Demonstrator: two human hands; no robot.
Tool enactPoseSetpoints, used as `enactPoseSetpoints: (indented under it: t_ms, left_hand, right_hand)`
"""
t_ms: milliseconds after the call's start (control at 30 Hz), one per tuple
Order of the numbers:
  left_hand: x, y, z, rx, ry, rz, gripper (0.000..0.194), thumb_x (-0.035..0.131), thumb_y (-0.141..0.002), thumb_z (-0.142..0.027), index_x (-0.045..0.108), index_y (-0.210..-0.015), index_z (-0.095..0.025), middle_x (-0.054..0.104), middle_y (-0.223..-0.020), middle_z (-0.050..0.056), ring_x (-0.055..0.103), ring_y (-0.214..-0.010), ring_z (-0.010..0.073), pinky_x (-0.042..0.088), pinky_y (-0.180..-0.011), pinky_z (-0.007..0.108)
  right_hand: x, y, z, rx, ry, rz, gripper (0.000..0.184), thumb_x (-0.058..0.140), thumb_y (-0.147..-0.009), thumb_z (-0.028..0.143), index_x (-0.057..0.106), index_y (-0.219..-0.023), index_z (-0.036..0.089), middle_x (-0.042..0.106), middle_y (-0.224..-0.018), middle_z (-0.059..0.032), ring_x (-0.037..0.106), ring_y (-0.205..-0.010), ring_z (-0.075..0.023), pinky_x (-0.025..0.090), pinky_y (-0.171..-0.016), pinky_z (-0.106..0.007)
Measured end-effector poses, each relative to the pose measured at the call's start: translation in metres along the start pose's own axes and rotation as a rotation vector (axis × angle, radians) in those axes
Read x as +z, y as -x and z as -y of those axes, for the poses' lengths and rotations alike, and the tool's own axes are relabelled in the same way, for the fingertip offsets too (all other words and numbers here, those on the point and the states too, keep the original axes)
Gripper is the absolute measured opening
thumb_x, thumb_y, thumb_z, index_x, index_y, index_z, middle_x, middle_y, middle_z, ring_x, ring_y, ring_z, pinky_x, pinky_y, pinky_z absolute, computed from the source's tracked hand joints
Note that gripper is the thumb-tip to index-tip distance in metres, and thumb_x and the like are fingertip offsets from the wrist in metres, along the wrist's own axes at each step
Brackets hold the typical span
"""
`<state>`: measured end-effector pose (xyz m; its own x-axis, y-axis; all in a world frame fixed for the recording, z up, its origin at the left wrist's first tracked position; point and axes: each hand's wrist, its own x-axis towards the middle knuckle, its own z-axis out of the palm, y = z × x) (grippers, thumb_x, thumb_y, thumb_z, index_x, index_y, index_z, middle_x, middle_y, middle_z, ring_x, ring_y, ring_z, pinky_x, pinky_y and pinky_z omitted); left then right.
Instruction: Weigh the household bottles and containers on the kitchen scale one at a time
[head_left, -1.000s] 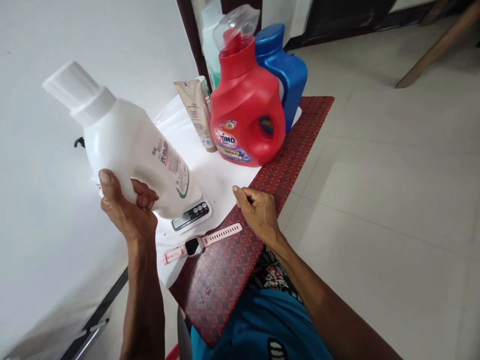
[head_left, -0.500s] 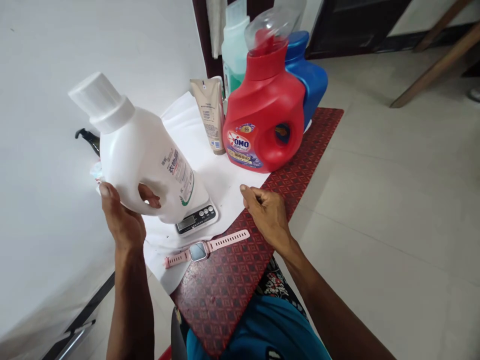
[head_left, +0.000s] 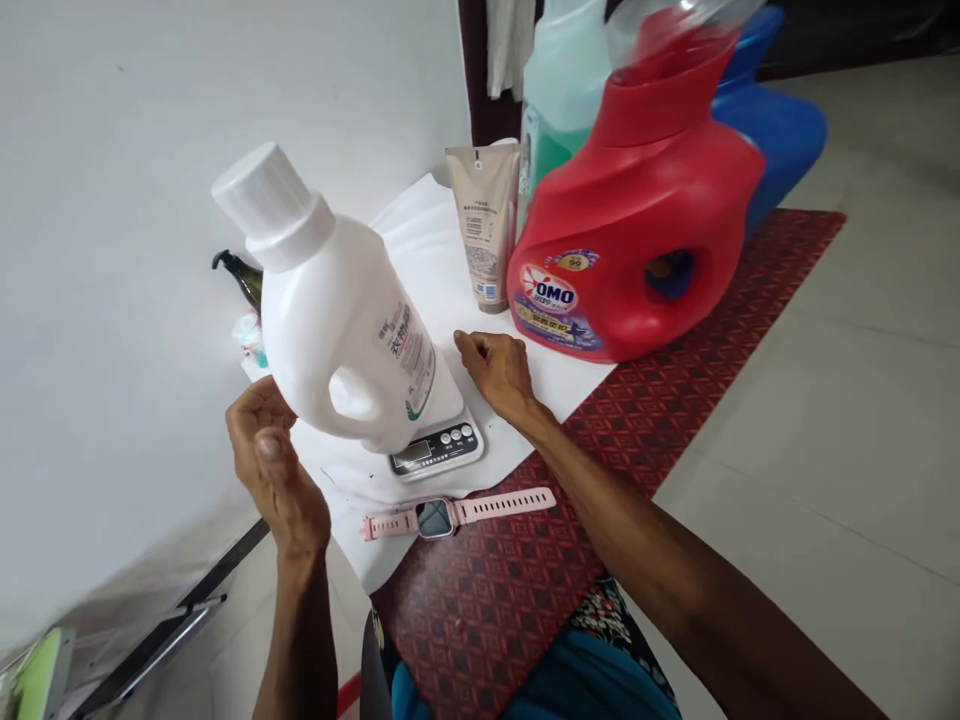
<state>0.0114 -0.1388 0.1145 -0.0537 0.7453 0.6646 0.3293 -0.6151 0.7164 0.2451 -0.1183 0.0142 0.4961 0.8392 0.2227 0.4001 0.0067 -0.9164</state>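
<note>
A white detergent bottle (head_left: pixel 330 330) with a white cap stands on a small kitchen scale (head_left: pixel 442 448), whose display and buttons face me. At the bottle's lower left is my left hand (head_left: pixel 274 455), off the handle, with thumb and fingers apart and fingertips close to the bottle's side. I cannot tell if they touch it. To the bottle's right, my right hand (head_left: pixel 496 370) hovers over the white sheet (head_left: pixel 517 435), fingers curled in and nothing visible in them. A pink-strapped smartwatch (head_left: pixel 435 517) lies flat in front of the scale.
Behind my right hand stand a beige tube (head_left: pixel 484 225), a red OMO bottle (head_left: pixel 630 230), a blue bottle (head_left: pixel 780 140) and a pale green bottle (head_left: pixel 562 95). A dark pump bottle (head_left: pixel 240 277) is by the wall (head_left: pixel 135 250). The red patterned tabletop (head_left: pixel 480 610) ends at the right.
My left hand has let go of the bottle's handle and drawn back from it. My right hand has moved closer to the bottle and scale. The view has shifted.
</note>
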Motion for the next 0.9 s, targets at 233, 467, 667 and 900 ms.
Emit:
enactPoseSetpoints:
  t_ms: [233,467,667,900]
  left_hand:
    - [0.033,0.011,-0.017,-0.122,0.079,0.058,0.047,0.071,-0.096,-0.063,0.069,-0.079,-0.02,0.068,-0.073,0.002,0.064,-0.072,0.0161,0.053,-0.068,0.03]
    - [0.049,-0.03,-0.004,-0.314,0.245,-0.201,0.06,0.088,-0.074,-0.06,0.043,-0.058,-0.023,0.035,-0.048,-0.008,0.032,-0.042,0.0071,0.028,-0.041,0.026]
    - [0.037,-0.074,0.022,-0.197,0.201,-0.427,0.059,0.088,-0.07,-0.059,0.042,-0.06,-0.024,0.031,-0.048,-0.009,0.027,-0.043,0.0073,0.024,-0.041,0.026]
    - [0.038,-0.126,0.098,-0.188,0.047,-0.481,0.057,0.086,-0.072,-0.06,0.046,-0.059,-0.023,0.035,-0.051,-0.006,0.031,-0.047,0.0094,0.032,-0.048,0.03]
  right_hand:
    - [0.004,-0.001,-0.007,0.064,0.265,0.064,0.05,0.048,-0.103,0.046,0.046,-0.059,0.024,0.053,-0.057,-0.001,0.04,-0.058,-0.0155,0.022,-0.065,-0.034]
    - [0.006,-0.004,-0.007,0.104,0.381,0.11,0.051,0.047,-0.106,0.046,0.06,-0.063,0.022,0.065,-0.064,-0.0051,0.052,-0.065,-0.0186,0.024,-0.067,-0.032]
    - [0.008,-0.005,-0.003,0.146,0.496,0.146,0.05,0.049,-0.109,0.044,0.07,-0.07,0.021,0.073,-0.072,-0.0083,0.06,-0.073,-0.0199,0.022,-0.066,-0.033]
    - [0.009,-0.006,-0.004,0.144,0.521,0.147,0.05,0.048,-0.11,0.045,0.074,-0.075,0.021,0.077,-0.077,-0.0089,0.062,-0.072,-0.0194,0.023,-0.065,-0.032]
